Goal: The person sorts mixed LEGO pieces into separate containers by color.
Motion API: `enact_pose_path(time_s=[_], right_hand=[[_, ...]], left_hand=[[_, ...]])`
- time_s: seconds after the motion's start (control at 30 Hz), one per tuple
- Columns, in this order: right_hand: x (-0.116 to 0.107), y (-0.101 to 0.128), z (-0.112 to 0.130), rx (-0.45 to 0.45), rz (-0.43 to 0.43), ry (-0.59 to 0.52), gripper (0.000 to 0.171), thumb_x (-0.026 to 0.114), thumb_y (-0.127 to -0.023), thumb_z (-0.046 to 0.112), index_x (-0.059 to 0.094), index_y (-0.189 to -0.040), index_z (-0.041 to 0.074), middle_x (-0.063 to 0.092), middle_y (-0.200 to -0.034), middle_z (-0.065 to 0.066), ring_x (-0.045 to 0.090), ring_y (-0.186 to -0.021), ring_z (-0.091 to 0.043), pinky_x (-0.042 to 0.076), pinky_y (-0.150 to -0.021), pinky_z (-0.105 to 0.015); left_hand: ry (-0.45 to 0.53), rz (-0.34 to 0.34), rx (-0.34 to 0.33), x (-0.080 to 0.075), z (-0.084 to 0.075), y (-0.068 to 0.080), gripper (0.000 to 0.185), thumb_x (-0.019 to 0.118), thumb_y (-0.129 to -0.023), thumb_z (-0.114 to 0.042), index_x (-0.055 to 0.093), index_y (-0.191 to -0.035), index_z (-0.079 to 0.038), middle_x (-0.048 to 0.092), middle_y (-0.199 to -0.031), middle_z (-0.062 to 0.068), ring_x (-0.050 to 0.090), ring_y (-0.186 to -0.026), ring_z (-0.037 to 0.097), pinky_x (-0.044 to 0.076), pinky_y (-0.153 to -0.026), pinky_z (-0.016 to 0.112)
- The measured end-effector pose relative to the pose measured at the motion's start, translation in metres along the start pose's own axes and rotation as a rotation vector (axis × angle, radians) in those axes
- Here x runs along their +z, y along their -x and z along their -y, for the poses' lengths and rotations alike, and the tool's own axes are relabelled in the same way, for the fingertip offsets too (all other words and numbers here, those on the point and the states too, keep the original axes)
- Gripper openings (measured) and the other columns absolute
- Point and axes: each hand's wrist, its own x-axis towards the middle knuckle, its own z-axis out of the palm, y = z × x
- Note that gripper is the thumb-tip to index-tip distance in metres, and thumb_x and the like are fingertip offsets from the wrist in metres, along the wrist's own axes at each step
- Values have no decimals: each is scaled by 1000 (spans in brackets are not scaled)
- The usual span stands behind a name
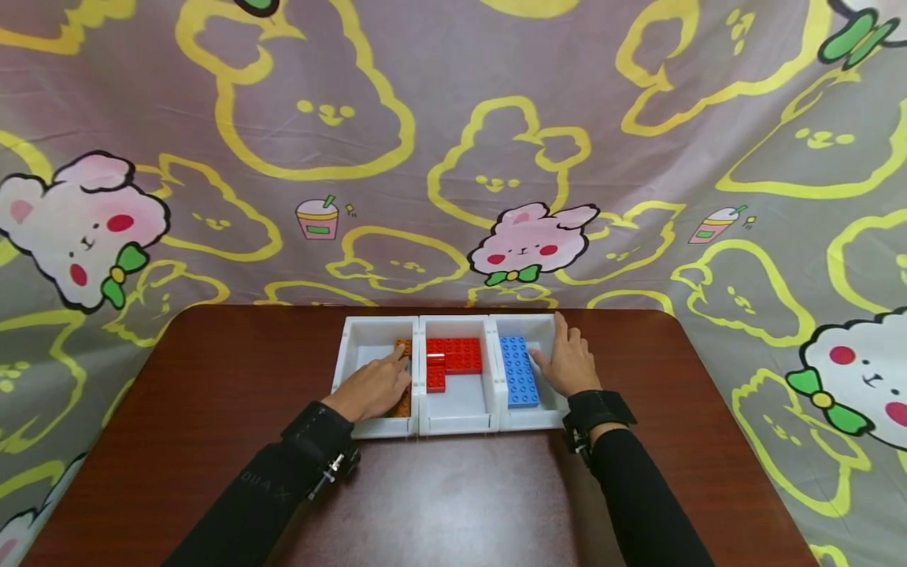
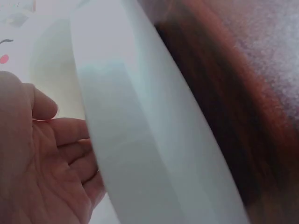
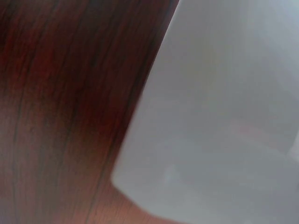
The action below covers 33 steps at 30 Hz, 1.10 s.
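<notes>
Three white trays stand side by side on the table. My left hand point(image 1: 375, 386) reaches into the left tray point(image 1: 342, 358), fingers extended over the orange bricks point(image 1: 402, 408) along its right wall. A small bluish patch shows by its fingers, too covered to identify. In the left wrist view, the left hand's palm point(image 2: 44, 172) shows and a white wall hides its fingertips. My right hand point(image 1: 572, 365) rests over the right wall of the right tray point(image 1: 533, 419), thumb inside beside a blue brick block point(image 1: 520, 372). The right wrist view shows only a blurred white tray wall point(image 3: 210, 116).
Several red bricks point(image 1: 455, 354) form an L shape in the middle tray point(image 1: 460, 423). The dark brown wooden table point(image 1: 453, 504) extends around the trays. A patterned cloth point(image 1: 453, 142) hangs behind the table's far edge and along both sides.
</notes>
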Motion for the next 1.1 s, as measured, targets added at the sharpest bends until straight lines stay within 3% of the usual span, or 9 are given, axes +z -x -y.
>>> enact_pose_path(time_s=[0.13, 0.23, 0.33, 0.47, 0.6, 0.9, 1.1], right_hand=[[2, -1, 1, 11, -5, -5, 88, 68, -102, 35, 14, -165, 6, 41, -146, -36, 46, -131, -52, 41, -111, -70], [2, 0, 3, 10, 0, -7, 88, 68, -102, 35, 13, -165, 7, 41, -147, -35, 46, -131, -52, 41, -111, -70], [-1, 0, 6, 2, 2, -5, 88, 68, -102, 35, 13, -165, 6, 41, -147, -36, 46, -131, -52, 41, -111, -70], [-4, 1, 7, 13, 3, -2, 87, 67, -102, 35, 13, -165, 6, 40, -148, -36, 46, -131, -52, 41, -112, -70], [-2, 2, 4, 30, 16, -5, 88, 67, -102, 36, 13, -165, 7, 41, -147, -35, 46, -131, -52, 40, -112, -69], [1, 4, 0, 35, 11, -14, 89, 67, -102, 36, 12, -166, 9, 40, -149, -34, 45, -132, -51, 40, -113, -69], [0, 2, 1, 22, 5, -9, 88, 67, -102, 35, 12, -165, 8, 40, -148, -35, 45, -132, -52, 41, -112, -70]], left_hand=[[-21, -51, 29, -1, -1, 4, 51, 41, -107, -14, 48, -147, 15, 38, -163, 30, 46, -147, 43, 39, -120, 53], [-84, -162, 80, -1, -6, 15, 44, 51, -102, -8, 57, -140, 14, 53, -152, 29, 56, -139, 42, 46, -114, 52], [-141, -242, 132, 1, -15, 31, 33, 58, -97, -3, 69, -125, 11, 71, -130, 24, 70, -119, 36, 56, -101, 49], [-150, -169, 165, 4, -23, 46, 28, 60, -97, -5, 73, -117, 10, 75, -119, 20, 74, -107, 33, 59, -93, 49], [-127, -80, 135, 6, -23, 45, 36, 56, -101, -9, 68, -125, 14, 69, -132, 26, 70, -120, 38, 55, -101, 52], [-130, -59, 91, 4, -8, 21, 42, 53, -101, -8, 60, -134, 17, 58, -146, 31, 59, -135, 43, 48, -111, 53], [-132, -93, 112, 3, -8, 19, 43, 52, -101, -9, 60, -136, 16, 57, -147, 31, 57, -137, 43, 46, -113, 53]])
